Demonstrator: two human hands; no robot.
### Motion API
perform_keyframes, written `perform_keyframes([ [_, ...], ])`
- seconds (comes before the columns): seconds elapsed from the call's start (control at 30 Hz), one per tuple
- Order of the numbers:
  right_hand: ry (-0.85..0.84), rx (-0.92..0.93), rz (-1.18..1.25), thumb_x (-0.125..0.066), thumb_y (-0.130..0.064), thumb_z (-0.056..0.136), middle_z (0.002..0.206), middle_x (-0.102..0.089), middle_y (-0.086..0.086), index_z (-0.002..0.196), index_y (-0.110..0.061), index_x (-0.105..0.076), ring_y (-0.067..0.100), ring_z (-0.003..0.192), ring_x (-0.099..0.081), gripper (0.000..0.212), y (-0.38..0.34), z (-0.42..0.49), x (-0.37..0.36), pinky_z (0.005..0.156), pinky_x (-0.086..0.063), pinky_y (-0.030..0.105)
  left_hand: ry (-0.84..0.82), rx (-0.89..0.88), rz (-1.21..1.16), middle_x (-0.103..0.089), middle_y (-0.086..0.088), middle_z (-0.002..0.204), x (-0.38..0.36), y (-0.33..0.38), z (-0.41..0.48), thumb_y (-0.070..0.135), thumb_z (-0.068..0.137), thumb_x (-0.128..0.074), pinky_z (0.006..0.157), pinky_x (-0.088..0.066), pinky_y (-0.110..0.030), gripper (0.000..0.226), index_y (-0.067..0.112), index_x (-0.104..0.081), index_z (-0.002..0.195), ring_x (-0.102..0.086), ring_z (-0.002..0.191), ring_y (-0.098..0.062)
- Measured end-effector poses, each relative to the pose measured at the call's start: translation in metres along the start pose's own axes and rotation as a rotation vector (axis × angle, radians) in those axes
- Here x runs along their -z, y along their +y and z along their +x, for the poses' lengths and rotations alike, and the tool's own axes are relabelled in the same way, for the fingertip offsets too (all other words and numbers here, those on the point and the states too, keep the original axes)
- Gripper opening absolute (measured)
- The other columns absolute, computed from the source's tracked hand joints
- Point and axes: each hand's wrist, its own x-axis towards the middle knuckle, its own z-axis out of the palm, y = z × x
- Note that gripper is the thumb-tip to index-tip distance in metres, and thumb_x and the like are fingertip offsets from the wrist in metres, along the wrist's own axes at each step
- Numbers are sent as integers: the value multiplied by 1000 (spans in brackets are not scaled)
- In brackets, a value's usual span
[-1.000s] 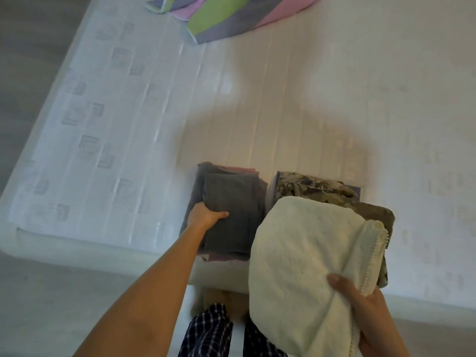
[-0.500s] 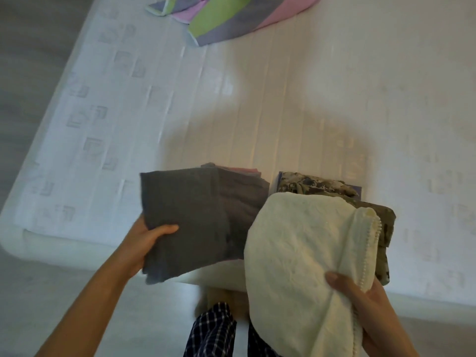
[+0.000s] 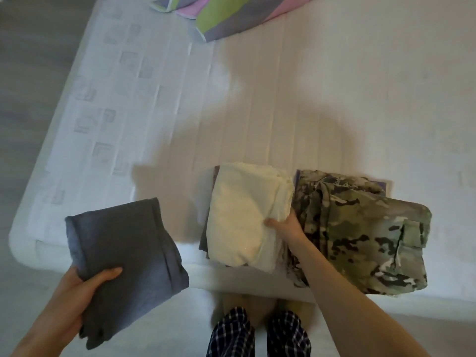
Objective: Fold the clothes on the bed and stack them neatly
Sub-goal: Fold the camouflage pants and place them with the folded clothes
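Note:
My left hand [image 3: 77, 292] grips a folded dark grey garment [image 3: 123, 253] and holds it in the air off the bed's near left edge. A folded cream garment [image 3: 242, 215] lies on top of a small stack near the bed's front edge; darker folded pieces [image 3: 206, 238] peek out under its left side. My right hand [image 3: 286, 228] holds the cream garment's right edge, thumb on top. Right beside it lies a folded camouflage garment [image 3: 365, 240] on another folded piece.
The white mattress [image 3: 257, 112] stretches away ahead. A striped green, purple and pink cloth [image 3: 231, 14] lies at its far side. Grey floor runs along the left. My legs in checked trousers [image 3: 257, 333] stand against the bed's front edge.
My right hand has set the cream garment down on the stack where the grey one lay. My left hand has carried the grey garment further left and down, off the stack.

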Motion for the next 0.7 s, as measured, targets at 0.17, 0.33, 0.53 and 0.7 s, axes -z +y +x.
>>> perform_keyframes([
  [0.17, 9, -61, 84, -63, -7, 81, 115, -54, -9, 141, -23, -35, 20, 108, -53, 68, 12, 19, 3, 93, -44, 38, -53, -4, -48, -73, -1, 73, -16, 6, -10, -5, 74, -69, 47, -51, -12, 27, 8, -63, 96, -69, 68, -12],
  [0.33, 115, -289, 161, -49, -26, 91, 126, -50, 9, 140, -14, -35, 26, 109, -50, 53, -1, 14, 3, 93, -41, 39, -143, -17, -106, -74, 5, 85, -39, 25, -22, -4, 70, -71, 66, -49, -27, 34, 15, -63, 97, -69, 78, -8],
  [0.53, 170, 377, -360, -56, -53, 86, 144, -32, -18, 144, -34, -24, 0, 131, -32, 69, -27, -69, -17, 104, -30, 18, -408, 44, -209, -74, -7, 99, -74, 62, -45, 4, 54, -76, 62, -57, -26, 56, 12, -64, 108, -71, 87, -23],
  [0.7, -294, 212, 72, -71, -62, 68, 106, -58, -37, 114, -61, -45, -14, 98, -58, 53, -43, -109, 6, 67, -49, 5, -642, 15, -202, -73, -2, 103, -148, 87, -61, 26, 42, -87, 65, -56, -23, 75, 20, -61, 112, -70, 92, -21],
])
